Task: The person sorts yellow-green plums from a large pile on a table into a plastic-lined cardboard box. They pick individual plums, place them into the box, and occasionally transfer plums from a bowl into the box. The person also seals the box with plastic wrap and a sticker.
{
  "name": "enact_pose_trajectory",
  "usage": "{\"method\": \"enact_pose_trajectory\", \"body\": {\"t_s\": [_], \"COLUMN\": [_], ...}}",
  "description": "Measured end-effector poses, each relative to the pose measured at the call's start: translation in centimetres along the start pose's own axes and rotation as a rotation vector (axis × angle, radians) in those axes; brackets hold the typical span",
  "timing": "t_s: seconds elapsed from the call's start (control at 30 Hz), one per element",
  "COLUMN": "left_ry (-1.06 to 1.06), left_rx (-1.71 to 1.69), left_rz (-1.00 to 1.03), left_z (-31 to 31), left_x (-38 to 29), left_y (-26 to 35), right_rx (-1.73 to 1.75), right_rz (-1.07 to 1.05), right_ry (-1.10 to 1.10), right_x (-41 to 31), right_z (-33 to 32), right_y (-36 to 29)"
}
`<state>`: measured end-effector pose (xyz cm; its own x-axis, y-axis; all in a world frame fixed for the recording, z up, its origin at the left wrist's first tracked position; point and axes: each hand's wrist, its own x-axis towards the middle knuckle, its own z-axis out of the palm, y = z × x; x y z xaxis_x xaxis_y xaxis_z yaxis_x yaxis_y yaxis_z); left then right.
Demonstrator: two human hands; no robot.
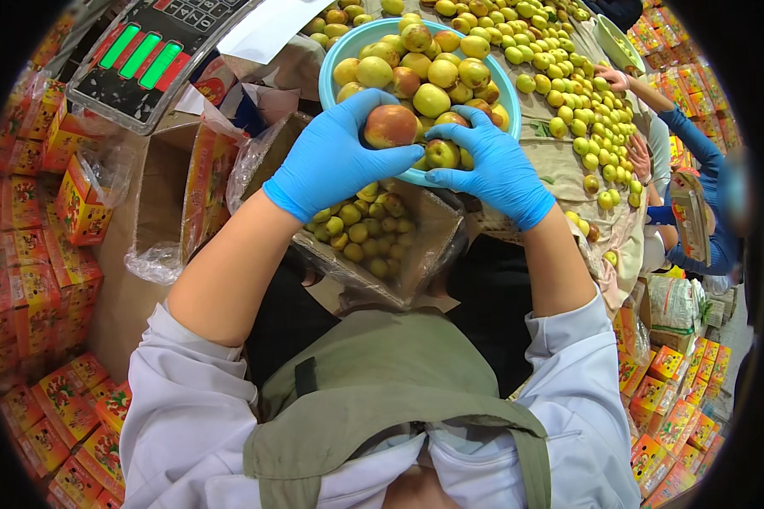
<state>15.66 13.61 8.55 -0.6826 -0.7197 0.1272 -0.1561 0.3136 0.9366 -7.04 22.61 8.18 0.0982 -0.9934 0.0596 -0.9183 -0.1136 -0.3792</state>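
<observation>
A light-blue plastic bowl (515,105) heaped with yellow-green and russet jujubes (431,100) stands before me. Over its near left side, my left hand (337,153) in a blue glove grips a large reddish-brown jujube (391,126) between thumb and fingers. My right hand (491,162), gloved the same way, curls its thumb and fingers around a greener jujube (442,154) with a brown patch, at the bowl's near rim. Below my hands, an open cardboard box (414,280) with a clear plastic liner holds many small green jujubes (366,232).
On the left are a digital scale (137,63) with lit green digits, a white sheet (264,28), an open carton (159,184) and stacked printed boxes (32,254). Loose jujubes (563,95) cover the cloth on the right. Another person's hand (613,79) reaches in there, near a pale green basin (617,43).
</observation>
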Motion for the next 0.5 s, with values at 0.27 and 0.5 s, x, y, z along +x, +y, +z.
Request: {"method": "enact_pose_trajectory", "body": {"t_s": [0.27,0.5], "left_ry": [-0.138,-0.504], "left_rx": [0.027,0.750], "left_rz": [-0.217,-0.179], "left_z": [-1.3,-2.9], "left_x": [-1.3,-2.4], "left_y": [-0.4,-3.2], "right_rx": [0.002,0.267], "right_rz": [0.015,-0.108], "right_ry": [0.003,0.142], "right_x": [0.6,-1.4], "right_z": [-0.2,-0.9], "right_y": [0.2,-3.7]}}
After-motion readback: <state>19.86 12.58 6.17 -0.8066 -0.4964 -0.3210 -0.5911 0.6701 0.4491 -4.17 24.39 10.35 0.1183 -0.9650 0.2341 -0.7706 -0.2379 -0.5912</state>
